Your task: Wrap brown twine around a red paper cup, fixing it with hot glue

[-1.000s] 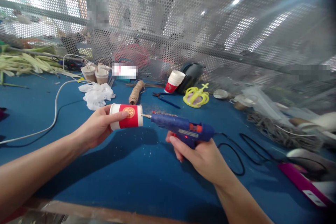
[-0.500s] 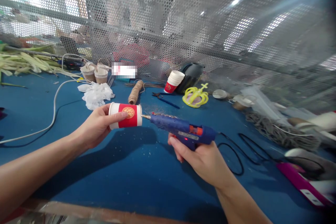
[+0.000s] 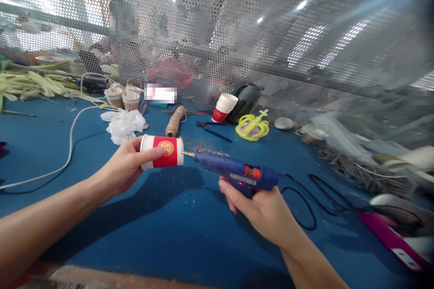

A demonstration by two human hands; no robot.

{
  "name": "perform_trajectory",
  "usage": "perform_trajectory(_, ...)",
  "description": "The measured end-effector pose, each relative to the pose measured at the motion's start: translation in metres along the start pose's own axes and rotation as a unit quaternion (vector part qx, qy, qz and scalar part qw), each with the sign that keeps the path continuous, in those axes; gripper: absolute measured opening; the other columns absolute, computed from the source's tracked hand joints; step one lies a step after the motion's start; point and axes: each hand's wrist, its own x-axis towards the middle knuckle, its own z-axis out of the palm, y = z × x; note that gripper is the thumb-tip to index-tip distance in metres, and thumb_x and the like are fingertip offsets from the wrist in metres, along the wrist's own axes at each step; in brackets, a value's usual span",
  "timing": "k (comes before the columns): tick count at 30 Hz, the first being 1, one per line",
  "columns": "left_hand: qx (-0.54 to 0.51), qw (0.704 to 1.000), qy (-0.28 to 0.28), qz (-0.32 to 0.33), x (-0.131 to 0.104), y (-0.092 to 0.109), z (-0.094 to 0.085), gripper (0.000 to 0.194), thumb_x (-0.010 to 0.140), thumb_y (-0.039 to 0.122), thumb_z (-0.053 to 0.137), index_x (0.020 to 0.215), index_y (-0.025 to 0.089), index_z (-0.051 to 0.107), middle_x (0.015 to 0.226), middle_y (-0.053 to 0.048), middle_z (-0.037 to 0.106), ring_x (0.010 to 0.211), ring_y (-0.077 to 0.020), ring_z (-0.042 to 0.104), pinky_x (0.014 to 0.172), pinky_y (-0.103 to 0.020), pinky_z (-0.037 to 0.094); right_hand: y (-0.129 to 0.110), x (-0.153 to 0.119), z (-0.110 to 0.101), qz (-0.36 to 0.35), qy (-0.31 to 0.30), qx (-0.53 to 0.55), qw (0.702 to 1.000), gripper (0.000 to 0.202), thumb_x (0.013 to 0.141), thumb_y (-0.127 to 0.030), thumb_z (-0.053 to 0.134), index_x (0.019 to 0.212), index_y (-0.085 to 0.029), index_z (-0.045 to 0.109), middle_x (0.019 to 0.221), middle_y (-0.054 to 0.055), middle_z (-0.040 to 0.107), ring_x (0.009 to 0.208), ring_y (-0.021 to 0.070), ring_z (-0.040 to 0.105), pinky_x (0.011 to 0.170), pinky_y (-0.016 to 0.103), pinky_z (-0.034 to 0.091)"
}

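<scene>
My left hand [image 3: 125, 162] is closed around a paper cup [image 3: 173, 152], white with a red band and a gold emblem. The cup lies on its side in the air above the blue table, its base turned to the right. In my right hand [image 3: 259, 210] is a blue glue gun [image 3: 220, 164], gripped by its handle with a small red light showing. Its metal nozzle points left and meets, or nearly meets, the edge of the cup's base. Whether glue is coming out is too small to tell.
Behind the cup lie a twine roll [image 3: 175, 122], crumpled white plastic [image 3: 125, 124] and pliers [image 3: 217, 131]. Stacked paper cups [image 3: 224, 107] and a yellow crown [image 3: 252, 127] stand farther back. A black cord [image 3: 313, 210] runs toward a magenta power strip [image 3: 389, 239]. Perforated metal [image 3: 210, 22] closes off the back.
Hardly anything differs. The whole view has shifted slightly, and the glue gun with my right hand sits a touch lower, its nozzle still at the cup's base.
</scene>
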Motion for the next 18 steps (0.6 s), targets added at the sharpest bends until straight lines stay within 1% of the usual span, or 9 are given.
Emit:
perform_trajectory(10, 0.006, 1.0, 0.006, 0.007, 0.0016, -0.0017, -0.0023, 0.026, 0.059, 0.021, 0.075, 0.08, 0.011, 0.064, 0.074, -0.005, 0.07, 0.063, -0.0126, 0.063, 0.063, -0.022, 0.049, 0.0016, 0.0022, -0.0047, -0.038, -0.044, -0.012, 0.998, 0.024, 0.079, -0.03, 0.049, 0.058, -0.019, 0.049, 0.045, -0.003, 0.051, 0.041, 0.0089, 0.05, 0.045, 0.021, 0.046)
perform_trajectory(13, 0.005, 1.0, 0.005, 0.004, 0.0012, -0.0008, -0.0015, 0.026, 0.059, 0.021, 0.075, 0.08, 0.011, 0.064, 0.074, -0.005, 0.07, 0.062, -0.0129, 0.063, 0.062, -0.022, 0.049, -0.0006, 0.0011, -0.0039, -0.02, -0.041, 0.001, 0.999, 0.022, 0.079, -0.03, 0.05, 0.06, -0.018, 0.05, 0.045, -0.003, 0.051, 0.041, 0.009, 0.05, 0.045, 0.021, 0.046)
perform_trajectory(16, 0.002, 1.0, 0.003, -0.002, 0.0005, 0.0009, -0.0001, 0.026, 0.058, 0.02, 0.075, 0.079, 0.011, 0.064, 0.073, -0.005, 0.07, 0.061, -0.0123, 0.063, 0.06, -0.02, 0.048, -0.001, -0.0003, -0.0026, 0.008, -0.033, 0.028, 0.999, 0.024, 0.08, -0.032, 0.049, 0.061, -0.018, 0.05, 0.044, -0.003, 0.048, 0.042, 0.0092, 0.049, 0.047, 0.023, 0.046)
perform_trajectory(18, -0.004, 1.0, -0.002, -0.006, 0.0003, 0.0016, 0.0002, 0.024, 0.058, 0.02, 0.075, 0.077, 0.01, 0.064, 0.071, -0.005, 0.07, 0.061, -0.0116, 0.062, 0.059, -0.019, 0.048, -0.0002, -0.0004, -0.0024, 0.015, -0.041, 0.044, 0.998, 0.024, 0.08, -0.033, 0.049, 0.063, -0.017, 0.051, 0.044, -0.003, 0.047, 0.042, 0.0095, 0.048, 0.047, 0.024, 0.045)
